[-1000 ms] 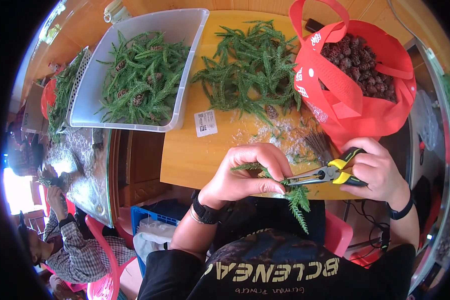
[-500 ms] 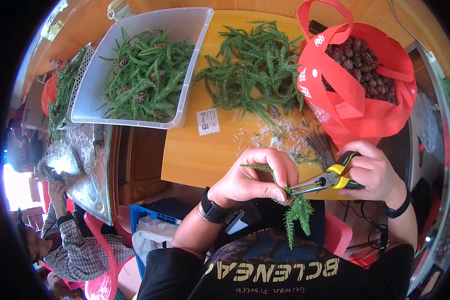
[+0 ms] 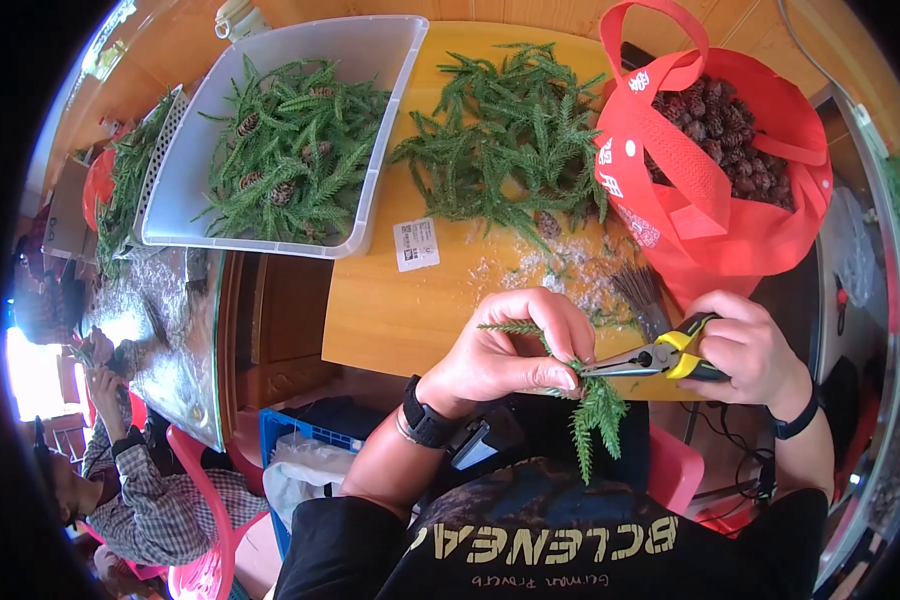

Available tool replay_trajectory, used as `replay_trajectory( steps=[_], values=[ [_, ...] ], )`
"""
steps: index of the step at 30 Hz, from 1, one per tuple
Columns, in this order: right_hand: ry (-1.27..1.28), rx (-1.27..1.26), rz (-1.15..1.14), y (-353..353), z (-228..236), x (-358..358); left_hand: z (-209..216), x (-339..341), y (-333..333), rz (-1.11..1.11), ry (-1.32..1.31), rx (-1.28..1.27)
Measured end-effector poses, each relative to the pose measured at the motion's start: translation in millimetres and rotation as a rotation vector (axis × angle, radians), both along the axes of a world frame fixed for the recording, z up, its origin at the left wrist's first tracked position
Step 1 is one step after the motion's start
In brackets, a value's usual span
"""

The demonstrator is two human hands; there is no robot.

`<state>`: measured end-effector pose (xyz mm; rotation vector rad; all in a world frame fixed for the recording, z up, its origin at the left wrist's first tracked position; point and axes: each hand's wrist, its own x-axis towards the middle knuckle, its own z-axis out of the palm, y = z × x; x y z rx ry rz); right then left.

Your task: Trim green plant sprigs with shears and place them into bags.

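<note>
My left hand [image 3: 530, 345] pinches a green artificial pine sprig [image 3: 598, 418] between thumb and fingers, in front of the table's near edge. Part of the sprig pokes out above the thumb, and its longer tips hang below. My right hand [image 3: 752, 350] is wrapped round the yellow and black handles of long-nose pliers [image 3: 660, 357]. The tips of the pliers meet the sprig right beside my left thumb. Whatever they grip there is too small to make out.
A clear plastic bin [image 3: 375, 190] holds sprigs with pine cones. Loose pine sprigs [image 3: 515, 140] lie piled on the yellow table [image 3: 400, 320]. Pine cones [image 3: 730, 140] fill a red bag [image 3: 710, 240]. Thin dark wires [image 3: 638, 290] lie near white crumbs. Another person [image 3: 160, 500] works at the left.
The sprig and the plier tips have shifted slightly, and the sprig's hanging ends have swung a little up and right. At the left, the other person's hands have moved.
</note>
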<state>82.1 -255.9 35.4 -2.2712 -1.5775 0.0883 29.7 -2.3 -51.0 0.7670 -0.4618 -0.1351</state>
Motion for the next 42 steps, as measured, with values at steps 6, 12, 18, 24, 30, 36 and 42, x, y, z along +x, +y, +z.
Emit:
replay_trajectory(
  steps=[6, 12, 18, 24, 30, 36, 42],
  values=[
    [0.081, -0.014, -0.043, -6, -6, -4, -2, 1, -1, 0.056, 0.002, 0.02],
    [0.17, 0.11, -0.088, -2, -5, -7, 0, 1, 2, 0.088, 0.047, 0.051],
    [0.123, 0.092, -0.183, -2, -3, -14, 8, -1, 3, 0.155, 0.084, 0.123],
    [0.111, 0.126, -0.226, 1, -5, -16, 5, 1, 4, 0.177, 0.033, 0.147],
    [0.091, 0.112, -0.218, 2, -6, -16, 6, -1, 4, 0.182, 0.059, 0.146],
    [0.107, 0.12, -0.237, 2, -6, -17, 5, 1, 4, 0.211, 0.02, 0.183],
    [0.121, 0.09, -0.239, 3, -4, -18, 6, 0, 3, 0.206, 0.049, 0.182]
  ],
)
